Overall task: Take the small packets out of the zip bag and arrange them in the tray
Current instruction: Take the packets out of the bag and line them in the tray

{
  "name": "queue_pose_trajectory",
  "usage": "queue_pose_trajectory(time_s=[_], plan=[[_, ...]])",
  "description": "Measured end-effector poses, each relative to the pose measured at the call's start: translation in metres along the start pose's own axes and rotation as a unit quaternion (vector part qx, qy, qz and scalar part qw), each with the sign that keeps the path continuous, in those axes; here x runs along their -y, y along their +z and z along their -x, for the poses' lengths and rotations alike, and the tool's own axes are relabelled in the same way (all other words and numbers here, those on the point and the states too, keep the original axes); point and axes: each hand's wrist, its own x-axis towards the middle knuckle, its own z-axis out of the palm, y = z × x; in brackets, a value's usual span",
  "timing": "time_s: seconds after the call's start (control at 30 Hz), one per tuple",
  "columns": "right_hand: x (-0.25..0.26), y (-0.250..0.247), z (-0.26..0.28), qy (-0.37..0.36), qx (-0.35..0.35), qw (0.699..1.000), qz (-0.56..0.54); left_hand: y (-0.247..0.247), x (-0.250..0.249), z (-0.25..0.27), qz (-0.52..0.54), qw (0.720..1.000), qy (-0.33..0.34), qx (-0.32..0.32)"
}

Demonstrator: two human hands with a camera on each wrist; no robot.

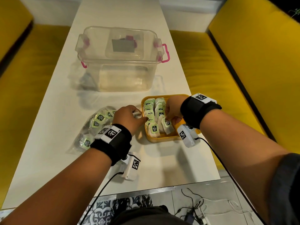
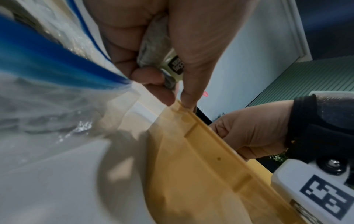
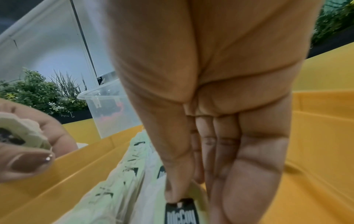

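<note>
1. Head view: a white desk (image 1: 123,166) carries a yellow tray (image 1: 164,139) near the front edge, with a clear zip bag (image 1: 84,135) lying just to its left. Two rows of small packets (image 1: 153,114) with green labels stand on edge in the tray; more packets show through the bag. The left hand (image 1: 128,116) sits between bag and tray, fingers curled round a packet, one fingertip at the tray's left rim. The right hand (image 1: 172,111) reaches down into the tray, thumb and fingers pinching the front packet (image 1: 167,125) of the right row. A clear plastic box (image 1: 118,60) with pink clips stands farther back on the desk, well apart from the tray. Yellow seats flank the desk on both sides.

2. Left wrist view: the left hand (image 2: 162,50) grips a held packet (image 2: 159,60) in its curled fingers, the dark label showing. One fingertip touches the tray (image 2: 201,174) rim. The zip bag (image 2: 53,106) with its blue closure strip lies on the left, blurred. The right hand (image 2: 252,130) shows beyond the tray rim.

3. Right wrist view: the right hand (image 3: 220,121) points down, thumb and fingers closed on the top of the front packet (image 3: 181,212), its black label partly readable. The rows of small packets (image 3: 122,178) run back along the tray (image 3: 316,151). At the left edge the left hand (image 3: 28,151) holds its held packet (image 3: 19,133). The clear plastic box (image 3: 107,115) stands behind.
</note>
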Motion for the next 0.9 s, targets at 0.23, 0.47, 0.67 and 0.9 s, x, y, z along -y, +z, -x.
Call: queue_pose_trajectory(time_s=[0.23, 0.47, 0.67, 0.9], plan=[[-0.0001, -0.0003, -0.0035, 0.009, 0.009, 0.999, -0.050, 0.0011, 0.0016, -0.0010, 0.007, 1.000, -0.009, 0.005], [0.0017, -0.0040, -0.0012, -0.016, -0.014, 0.999, -0.043, 0.0004, 0.0018, 0.0001, 0.011, 1.000, -0.007, 0.007], [0.0043, -0.0003, -0.0023, -0.007, 0.000, 0.999, -0.052, 0.0005, 0.0019, -0.0007, 0.006, 1.000, -0.004, 0.011], [0.0049, 0.0024, 0.0000, 0.018, 0.028, 0.997, -0.073, 0.0008, 0.0029, -0.0011, 0.002, 1.000, 0.000, 0.011]])
